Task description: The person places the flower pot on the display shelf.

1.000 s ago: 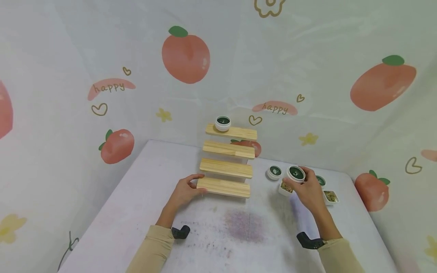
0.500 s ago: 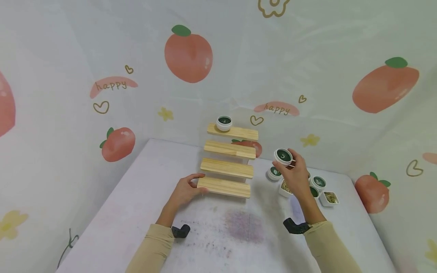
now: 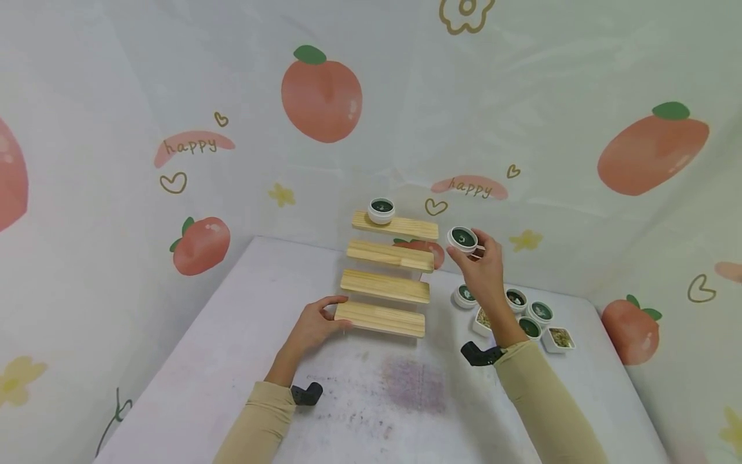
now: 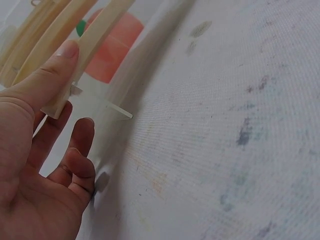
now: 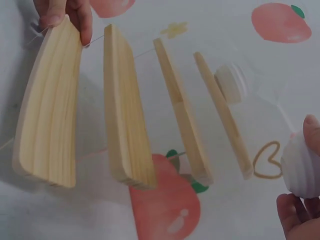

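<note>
"What is the risk?"

"The pale wooden rack (image 3: 385,287) may shift if my left fingers (image 4: 51,135), pinching its lowest board (image 3: 379,319), pull. My right fingers (image 5: 288,210) hold a round white green-topped cup (image 3: 462,240) near the top board (image 3: 408,227); if loose, it may drop."

"How many?"

"Four boards, six such cups, two square white dishes (image 3: 560,338) visible."

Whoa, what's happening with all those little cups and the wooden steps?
The person's left hand is holding the left end of the lowest wooden board. Their right hand holds a small white cup, dark green on top, up in the air to the right of the top board. A similar cup sits near that board's left end. More white cups and two square dishes are on the table.
</note>
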A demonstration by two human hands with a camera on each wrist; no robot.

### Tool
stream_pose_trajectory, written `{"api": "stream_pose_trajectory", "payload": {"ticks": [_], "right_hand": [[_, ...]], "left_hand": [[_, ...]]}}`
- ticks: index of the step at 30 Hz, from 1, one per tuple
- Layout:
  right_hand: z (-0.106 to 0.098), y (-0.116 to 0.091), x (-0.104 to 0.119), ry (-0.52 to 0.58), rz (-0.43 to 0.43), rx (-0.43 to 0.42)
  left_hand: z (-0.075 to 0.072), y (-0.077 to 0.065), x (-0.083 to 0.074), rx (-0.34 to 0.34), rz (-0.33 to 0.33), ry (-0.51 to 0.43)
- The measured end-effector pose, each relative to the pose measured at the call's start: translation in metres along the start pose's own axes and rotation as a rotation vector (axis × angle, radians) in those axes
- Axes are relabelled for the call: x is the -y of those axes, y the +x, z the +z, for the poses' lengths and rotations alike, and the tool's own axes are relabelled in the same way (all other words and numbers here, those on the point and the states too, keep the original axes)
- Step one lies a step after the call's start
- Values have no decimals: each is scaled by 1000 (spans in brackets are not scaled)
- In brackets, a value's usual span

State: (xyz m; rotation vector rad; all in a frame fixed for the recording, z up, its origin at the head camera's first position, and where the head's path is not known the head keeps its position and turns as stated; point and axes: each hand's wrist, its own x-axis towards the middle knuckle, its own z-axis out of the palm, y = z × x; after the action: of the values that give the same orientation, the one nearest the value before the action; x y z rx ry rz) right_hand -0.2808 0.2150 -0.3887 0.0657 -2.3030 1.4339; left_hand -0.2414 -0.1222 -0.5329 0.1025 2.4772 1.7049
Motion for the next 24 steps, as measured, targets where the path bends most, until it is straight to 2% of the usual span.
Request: {"api": "stream_pose_trajectory", "payload": {"ticks": [7, 13, 24], "right_hand": [[22, 17, 2, 85, -24, -24], [43, 28, 5, 130, -62, -12], [70, 44, 10, 86, -80, 28]], "left_hand": [[0, 0, 1, -4, -3, 2], [0, 0, 1, -6, 5, 22], [0, -1, 1, 2, 5, 11]]}}
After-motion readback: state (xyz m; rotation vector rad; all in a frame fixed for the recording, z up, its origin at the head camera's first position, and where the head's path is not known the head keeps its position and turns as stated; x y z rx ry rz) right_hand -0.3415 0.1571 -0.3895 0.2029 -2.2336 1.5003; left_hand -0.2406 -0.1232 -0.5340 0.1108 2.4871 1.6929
